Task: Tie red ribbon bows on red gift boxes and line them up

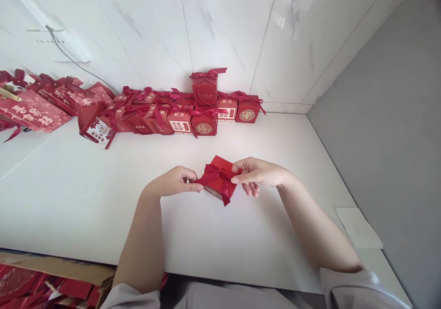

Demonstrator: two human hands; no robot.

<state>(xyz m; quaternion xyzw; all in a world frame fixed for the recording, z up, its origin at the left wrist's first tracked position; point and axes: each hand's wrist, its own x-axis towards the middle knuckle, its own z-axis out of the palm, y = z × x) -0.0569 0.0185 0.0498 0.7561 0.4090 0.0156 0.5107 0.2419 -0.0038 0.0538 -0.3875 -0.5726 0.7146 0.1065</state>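
Note:
A small red gift box (pixel 217 164) sits on the white counter (pixel 220 235) in front of me, with a dark red ribbon (pixel 219 174) tied in a bow on its top. At the box's left side, my left hand (pixel 179 181) pinches a loop or end of the ribbon between thumb and fingers. My right hand (pixel 254 174) is at the right side, its thumb and index finger closed on the ribbon near the box's right edge, the other fingers curled below.
Finished-looking red boxes with ribbons (pixel 179 121) line the wall, one stacked on top (pixel 204 90). Red bags (pixel 37 109) lie at the left. A cardboard carton (pixel 69 267) of red items stands at the lower left. White paper (pixel 358 228) lies at the right.

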